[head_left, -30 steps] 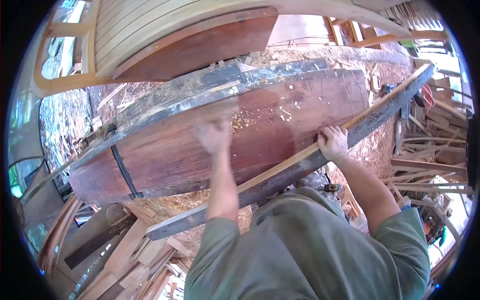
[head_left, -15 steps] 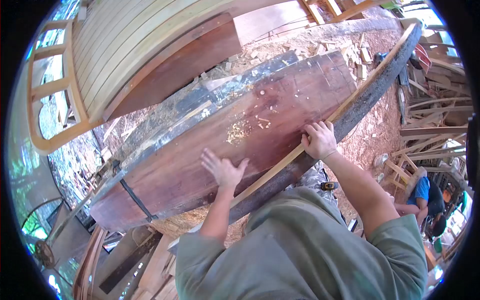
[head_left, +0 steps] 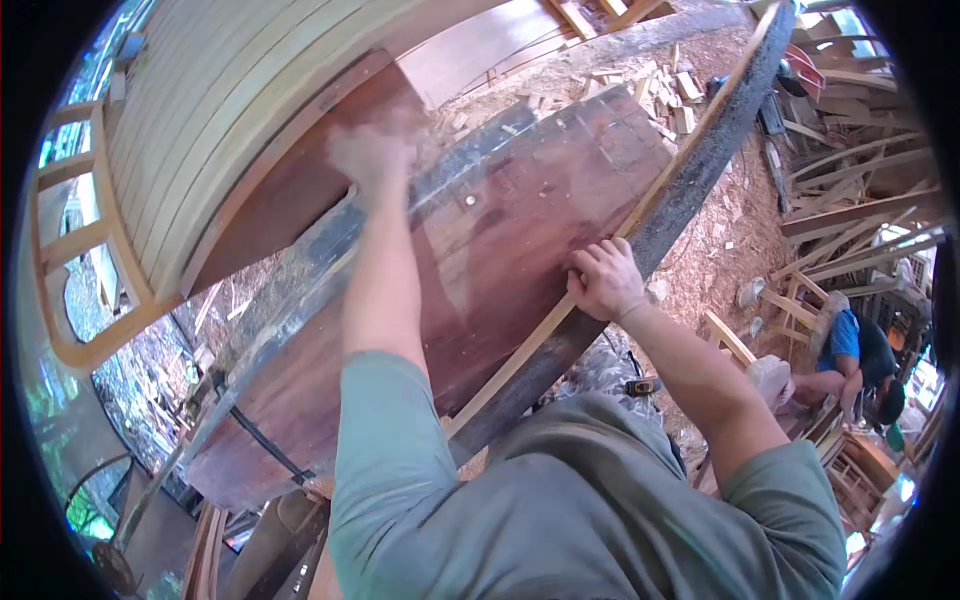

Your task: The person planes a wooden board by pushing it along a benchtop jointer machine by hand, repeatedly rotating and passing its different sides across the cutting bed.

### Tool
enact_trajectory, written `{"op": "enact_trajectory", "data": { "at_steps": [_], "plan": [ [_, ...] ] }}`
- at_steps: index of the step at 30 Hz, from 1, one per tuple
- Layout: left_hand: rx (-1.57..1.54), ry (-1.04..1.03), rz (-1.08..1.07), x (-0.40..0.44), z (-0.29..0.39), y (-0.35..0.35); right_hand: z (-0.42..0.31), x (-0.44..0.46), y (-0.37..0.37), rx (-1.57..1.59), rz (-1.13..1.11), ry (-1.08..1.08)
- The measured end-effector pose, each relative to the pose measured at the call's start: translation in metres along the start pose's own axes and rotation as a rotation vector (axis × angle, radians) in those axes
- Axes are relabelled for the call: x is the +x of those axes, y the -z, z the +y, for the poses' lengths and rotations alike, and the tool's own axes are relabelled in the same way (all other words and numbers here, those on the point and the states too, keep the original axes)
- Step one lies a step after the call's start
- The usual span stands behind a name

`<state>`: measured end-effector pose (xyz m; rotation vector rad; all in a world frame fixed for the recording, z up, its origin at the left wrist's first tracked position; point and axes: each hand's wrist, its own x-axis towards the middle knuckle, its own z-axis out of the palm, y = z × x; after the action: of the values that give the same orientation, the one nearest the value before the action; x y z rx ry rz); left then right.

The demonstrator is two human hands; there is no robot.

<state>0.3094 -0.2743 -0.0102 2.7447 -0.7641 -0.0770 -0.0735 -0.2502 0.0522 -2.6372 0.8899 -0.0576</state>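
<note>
A wide reddish-brown board (head_left: 500, 270) lies diagonally in front of me, with a dark strap (head_left: 268, 445) across its lower left end. Along its near side runs a long dark beam (head_left: 690, 180) with a pale upper edge. My right hand (head_left: 607, 280) grips that beam's pale edge, fingers curled over it. Stretched over the far edge of the board, my left hand (head_left: 375, 160) is smeared by motion, so its fingers cannot be made out. The wood shavings are no longer visible on the board's middle.
A planked wooden hull (head_left: 230, 110) with a dark red panel (head_left: 290, 180) stands at the upper left. Wood offcuts (head_left: 685, 88) lie beyond the board. At the right, a person in blue (head_left: 845, 340) crouches near stacked timber (head_left: 870, 210).
My left hand has swept from the board's middle to beyond its far edge, and the pile of shavings has gone from the board. My right hand keeps its hold. The view has turned.
</note>
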Motion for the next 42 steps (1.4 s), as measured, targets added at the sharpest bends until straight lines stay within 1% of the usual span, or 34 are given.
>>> {"op": "enact_trajectory", "data": {
  "at_steps": [1,2,4,5,9,11,12,13,14,15,17,18,20,21,22,23,24,25,26,27,29,31,32,33,34,35,36,37,38,39,40,41,42],
  "plan": [
    [0.103,0.17,0.215,0.019,-0.006,-0.022,0.0,0.0,0.0,0.036,0.033,-0.002],
    [0.096,0.157,0.214,0.002,0.008,-0.019,0.001,-0.001,0.0,0.032,0.042,-0.013],
    [-0.349,-0.47,-0.071,-0.055,0.034,-0.001,0.0,-0.001,-0.001,0.047,0.063,-0.01],
    [-0.347,-0.485,-0.073,-0.062,0.042,0.002,0.0,-0.001,0.0,0.055,0.067,-0.008],
    [-0.241,-0.749,-0.344,-0.065,0.092,-0.01,0.004,-0.002,0.0,0.089,0.088,0.007],
    [0.033,-0.516,-0.164,-0.042,0.105,-0.023,0.003,-0.003,-0.001,0.089,0.09,-0.011],
    [0.147,-0.365,-0.023,-0.033,0.113,-0.022,0.003,-0.003,-0.001,0.095,0.086,-0.008],
    [0.247,-0.198,0.094,-0.026,0.127,-0.005,0.002,-0.002,0.0,0.084,0.062,-0.026],
    [0.186,-0.512,-0.137,-0.037,0.132,0.013,0.002,-0.001,0.001,0.081,0.061,-0.03],
    [0.013,-0.7,-0.224,-0.06,0.133,-0.006,0.003,0.0,0.001,0.08,0.059,-0.029],
    [-0.356,-1.036,-0.532,-0.104,0.133,-0.046,0.002,-0.001,0.001,0.059,0.059,-0.009],
    [-0.379,-1.371,-0.405,-0.145,0.143,-0.048,0.003,0.001,0.001,0.051,0.064,0.008],
    [-0.448,-1.588,-0.319,-0.172,0.153,-0.065,0.004,0.001,0.002,0.106,0.093,0.022],
    [-0.335,-1.324,-0.34,-0.158,0.16,-0.09,0.005,0.001,0.004,0.104,0.079,0.025],
    [-0.203,-1.057,-0.324,-0.129,0.168,-0.083,0.007,0.003,0.003,0.098,0.073,0.041],
    [-0.058,-0.795,-0.324,-0.099,0.177,-0.074,0.006,0.001,0.001,0.108,0.055,0.022],
    [0.11,-0.524,-0.274,-0.068,0.182,-0.035,0.006,-0.001,0.0,0.123,0.034,0.01],
    [0.132,-0.487,-0.268,-0.057,0.165,-0.032,0.005,0.001,0.003,0.138,0.051,0.013],
    [-0.022,-0.595,-0.123,-0.045,0.142,-0.025,0.004,0.002,0.003,0.169,0.037,0.066],
    [-0.155,-0.692,0.035,-0.035,0.114,-0.013,0.005,0.003,0.004,0.148,0.046,0.054],
    [-0.343,-0.591,0.1,-0.08,0.056,0.009,0.003,0.004,0.006,0.157,0.065,0.056],
    [-0.289,-0.424,0.109,-0.145,-0.018,0.048,0.003,0.002,0.009,0.258,0.031,0.07],
    [-0.271,-0.211,0.18,-0.181,-0.059,0.056,0.009,0.0,0.009,0.318,-0.008,0.07],
    [-0.26,-0.006,0.257,-0.222,-0.102,0.067,0.016,-0.004,0.008,0.448,0.088,0.111],
    [-0.017,0.157,0.332,-0.264,-0.14,0.091,0.031,-0.006,0.005,0.583,0.183,0.145],
    [0.222,0.326,0.387,-0.312,-0.173,0.114,0.065,-0.01,0.006,0.641,0.098,0.034],
    [0.334,0.729,0.322,-0.359,-0.195,0.131,0.086,-0.003,0.024,0.455,0.298,0.133],
    [0.563,1.144,0.15,-0.4,-0.21,0.14,0.133,0.002,0.024,0.407,0.434,0.071],
    [0.581,1.215,0.156,-0.425,-0.212,0.154,0.168,0.018,0.046,0.599,0.434,-0.138],
    [0.405,1.527,0.171,-0.44,-0.216,0.166,0.168,0.032,0.088,0.331,0.493,-0.367],
    [0.199,1.814,0.187,-0.454,-0.219,0.173,0.252,0.037,0.071,-0.089,0.556,-0.537],
    [0.029,1.824,0.181,-0.464,-0.224,0.172,0.262,0.051,0.085,0.136,0.469,-0.729],
    [0.016,1.851,0.191,-0.478,-0.242,0.155,0.272,0.065,0.098,0.352,0.386,-0.955]
  ]
}}
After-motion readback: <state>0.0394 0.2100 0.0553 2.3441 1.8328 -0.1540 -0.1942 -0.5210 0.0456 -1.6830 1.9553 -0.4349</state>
